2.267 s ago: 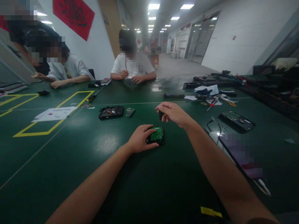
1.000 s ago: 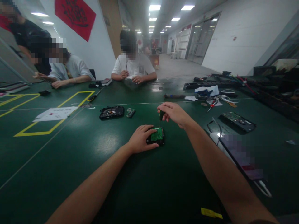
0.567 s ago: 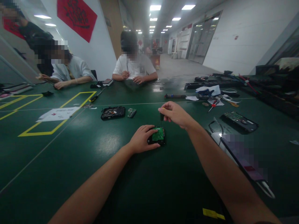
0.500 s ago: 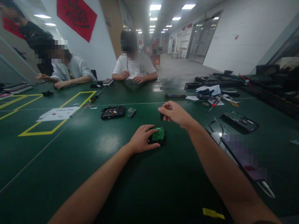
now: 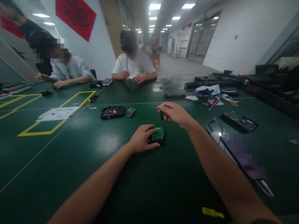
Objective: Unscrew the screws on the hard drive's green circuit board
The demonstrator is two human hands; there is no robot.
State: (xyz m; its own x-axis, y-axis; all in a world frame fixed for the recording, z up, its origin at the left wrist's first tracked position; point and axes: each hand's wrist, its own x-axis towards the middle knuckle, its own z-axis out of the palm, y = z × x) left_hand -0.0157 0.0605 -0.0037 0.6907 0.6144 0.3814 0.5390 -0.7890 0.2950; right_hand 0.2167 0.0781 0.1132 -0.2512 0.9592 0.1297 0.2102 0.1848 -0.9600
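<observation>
A black hard drive (image 5: pixel 150 140) with a green circuit board (image 5: pixel 158 133) facing up lies on the table in front of me. My left hand (image 5: pixel 142 138) grips it from the left, thumb along the near edge and fingers over the far edge and board. Above its far right part, my right hand (image 5: pixel 174 113) pinches the dark handle of a screwdriver (image 5: pixel 161 115). The screwdriver stands upright, shaft pointing down at the drive's far edge; whether its tip touches a screw is too small to tell. Farther left lie an opened drive casing (image 5: pixel 112 112) and a small loose circuit board (image 5: pixel 131 112).
On the right are another hard drive (image 5: pixel 239 122), a phone-like device (image 5: pixel 243 158), glasses (image 5: pixel 216 126) and a red screwdriver (image 5: pixel 212 105). A yellow-black screwdriver (image 5: pixel 94 96) and paper (image 5: pixel 57 114) lie left. Two people (image 5: pixel 134 67) sit across the green table (image 5: pixel 93 168).
My right hand has turned slightly around the screwdriver handle, its fingers shifting a little. My left hand and the hard drive stay in place; the view has moved very slightly.
</observation>
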